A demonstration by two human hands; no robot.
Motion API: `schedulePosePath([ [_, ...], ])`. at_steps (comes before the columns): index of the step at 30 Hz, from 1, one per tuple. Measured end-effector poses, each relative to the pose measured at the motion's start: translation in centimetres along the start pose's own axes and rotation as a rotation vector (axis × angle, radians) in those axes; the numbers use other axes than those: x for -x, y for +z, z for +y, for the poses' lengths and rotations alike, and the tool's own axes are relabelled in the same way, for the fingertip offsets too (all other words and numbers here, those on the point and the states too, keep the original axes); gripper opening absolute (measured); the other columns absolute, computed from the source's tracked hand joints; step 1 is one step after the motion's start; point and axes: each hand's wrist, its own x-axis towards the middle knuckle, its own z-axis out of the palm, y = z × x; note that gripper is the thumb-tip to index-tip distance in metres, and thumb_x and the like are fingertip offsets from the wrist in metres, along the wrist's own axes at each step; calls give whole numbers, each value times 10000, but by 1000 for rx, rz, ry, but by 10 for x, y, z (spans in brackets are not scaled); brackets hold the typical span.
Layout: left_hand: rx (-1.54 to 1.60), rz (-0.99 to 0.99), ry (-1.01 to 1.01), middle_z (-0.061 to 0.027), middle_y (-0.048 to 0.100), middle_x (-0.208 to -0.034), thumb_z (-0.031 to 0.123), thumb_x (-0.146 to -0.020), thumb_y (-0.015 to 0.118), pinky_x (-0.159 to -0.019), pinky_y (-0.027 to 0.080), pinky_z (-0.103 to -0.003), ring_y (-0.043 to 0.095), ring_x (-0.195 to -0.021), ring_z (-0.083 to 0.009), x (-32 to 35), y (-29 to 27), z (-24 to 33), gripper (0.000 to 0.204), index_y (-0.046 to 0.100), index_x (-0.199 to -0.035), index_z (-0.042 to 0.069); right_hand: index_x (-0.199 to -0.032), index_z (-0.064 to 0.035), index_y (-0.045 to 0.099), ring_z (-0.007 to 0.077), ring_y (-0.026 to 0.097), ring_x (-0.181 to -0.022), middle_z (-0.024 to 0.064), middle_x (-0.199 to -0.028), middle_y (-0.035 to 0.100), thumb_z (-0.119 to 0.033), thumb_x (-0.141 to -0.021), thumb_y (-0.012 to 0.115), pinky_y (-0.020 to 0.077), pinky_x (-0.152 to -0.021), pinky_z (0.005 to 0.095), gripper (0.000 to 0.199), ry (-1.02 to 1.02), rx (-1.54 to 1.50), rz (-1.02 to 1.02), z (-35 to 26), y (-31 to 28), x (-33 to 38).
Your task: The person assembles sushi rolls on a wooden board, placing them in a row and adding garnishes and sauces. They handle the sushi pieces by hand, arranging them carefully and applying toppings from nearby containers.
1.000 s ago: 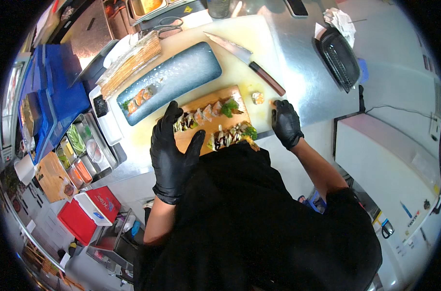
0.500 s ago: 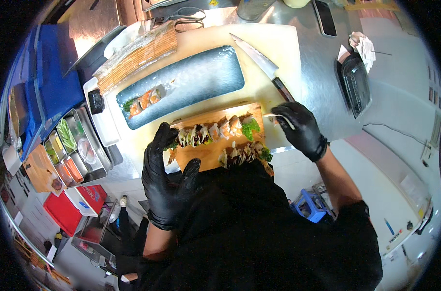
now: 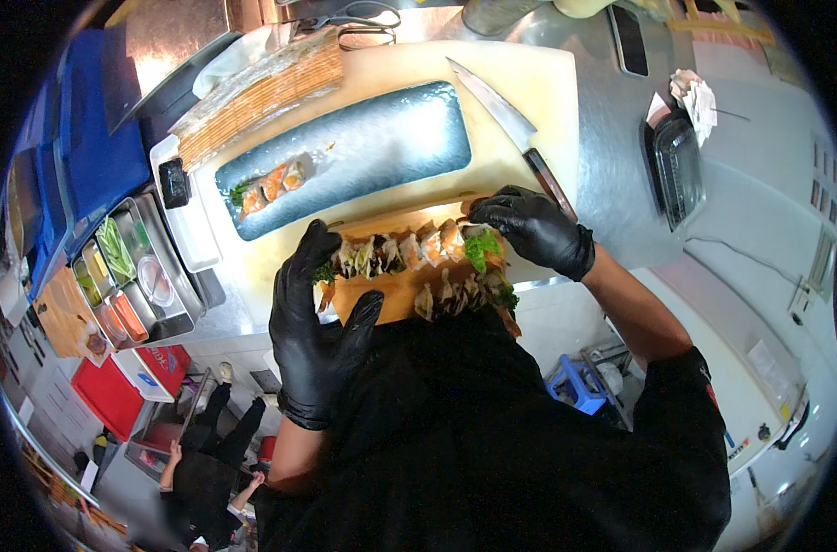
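Observation:
A wooden serving board (image 3: 395, 225) bears two rows of sushi; the far row (image 3: 409, 253) ends at the right in green leaf lettuce (image 3: 479, 248). The near row (image 3: 455, 296) has dark sauce and greens at its right end. My left hand (image 3: 312, 331), in a black glove, grips the board's left end, thumb on the near side and fingers beyond. My right hand (image 3: 533, 230), also gloved, has its fingers pressed together at the board's far right corner, beside the lettuce. What they pinch is hidden. Beyond lies a blue-grey rectangular plate (image 3: 372, 152) with a few sushi pieces (image 3: 276, 184) at its left end.
A knife (image 3: 506, 110) rests on the pale cutting board (image 3: 552, 83), close beyond my right hand. A bamboo mat (image 3: 271, 97) is at the far left, with metal ingredient trays (image 3: 184, 299) nearer. A black plastic container (image 3: 678, 170) stands right. Another person (image 3: 202, 478) is lower left.
My right hand has moved left and in to the board's far corner; the thin pale thing at its fingertips no longer shows. My left hand keeps its hold. The other person shows more fully.

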Motion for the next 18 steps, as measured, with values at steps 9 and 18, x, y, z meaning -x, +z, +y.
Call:
schedulePosePath([
  [9, -202, -291, 417, -224, 662, -998, 2, -813, 571, -912, 466, -505, 615, -972, -399, -53, 107, 2, 382, 640, -1189, 6, -1171, -89, 701, 328, 641, -1001, 134, -1107, 698, 10, -854, 621, 503, -925, 449, 342, 15, -24, 108, -2, 3, 9],
  [18, -480, -403, 440, -162, 665, -915, 137, -872, 582, -1029, 374, -581, 622, -980, -347, -60, 131, -4, 382, 625, -1239, 41, -1225, -76, 673, 366, 635, -1047, 170, -1115, 692, -3, -841, 615, 496, -940, 464, 395, 211, -100, 161, -3, 12, 22],
])
